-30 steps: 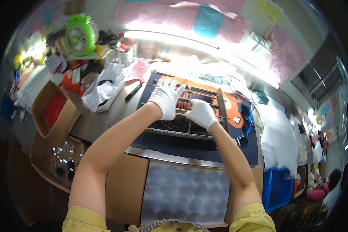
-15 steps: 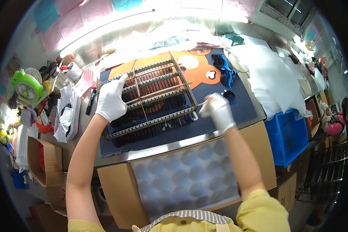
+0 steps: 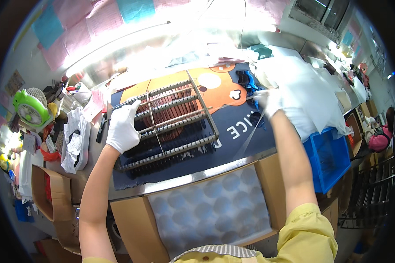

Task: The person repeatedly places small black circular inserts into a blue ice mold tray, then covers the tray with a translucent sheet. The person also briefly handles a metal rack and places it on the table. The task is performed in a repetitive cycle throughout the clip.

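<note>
A metal rack point(image 3: 173, 127) with slotted bars holds rows of thin, dark and brownish lens-like discs point(image 3: 169, 109) on the dark mat. My left hand point(image 3: 123, 128), in a white glove, grips its left end, with the thumb over a bar. To the right of the rack, my white-gloved right hand point(image 3: 268, 101) is lifted and smeared by motion. A thin, pale rod point(image 3: 232, 104) runs from its closed fingers towards the rack. Just beyond that hand lies a bundle of blue and black pieces point(image 3: 246, 79). A small dark round piece point(image 3: 255, 117) rests below the hand.
An orange bear print point(image 3: 219, 90) decorates the mat point(image 3: 245, 149). White sheets point(image 3: 298, 83) are stacked at right, above a blue crate point(image 3: 327, 158). A carton point(image 3: 134, 219) with a dimpled translucent sheet point(image 3: 210, 206) stands at the near edge. A green fan point(image 3: 30, 105) is at left.
My right hand has moved right and away from the rack's right end, towards the blue and black pieces. My left hand stays on the rack.
</note>
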A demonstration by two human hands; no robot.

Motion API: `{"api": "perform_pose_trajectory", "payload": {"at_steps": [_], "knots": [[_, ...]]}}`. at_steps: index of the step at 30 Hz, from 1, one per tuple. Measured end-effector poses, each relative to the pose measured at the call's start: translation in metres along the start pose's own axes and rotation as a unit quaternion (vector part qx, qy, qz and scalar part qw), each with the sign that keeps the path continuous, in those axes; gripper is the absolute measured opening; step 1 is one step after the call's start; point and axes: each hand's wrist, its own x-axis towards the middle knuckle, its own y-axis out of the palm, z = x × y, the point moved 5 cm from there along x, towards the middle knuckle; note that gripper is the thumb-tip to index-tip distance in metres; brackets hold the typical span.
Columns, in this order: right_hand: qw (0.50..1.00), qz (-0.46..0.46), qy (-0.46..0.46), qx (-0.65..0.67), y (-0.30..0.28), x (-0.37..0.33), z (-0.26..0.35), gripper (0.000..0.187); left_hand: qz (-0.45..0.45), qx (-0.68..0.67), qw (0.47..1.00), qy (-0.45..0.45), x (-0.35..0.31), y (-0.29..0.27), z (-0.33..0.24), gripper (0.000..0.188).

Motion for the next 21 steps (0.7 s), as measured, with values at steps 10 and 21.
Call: {"api": "perform_pose_trajectory", "payload": {"at_steps": [10,21], "knots": [[0.998,-0.047,0.035,-0.022,0.059,0.098,-0.064,0.019,0.035,0.003,0.999,-0.022,-0.001,-0.002,-0.001,0.074],[0.998,0.039,0.028,-0.049,0.079,0.165,-0.058,0.028,0.064,0.013,0.998,-0.024,0.001,-0.001,-0.005,0.077]]}}
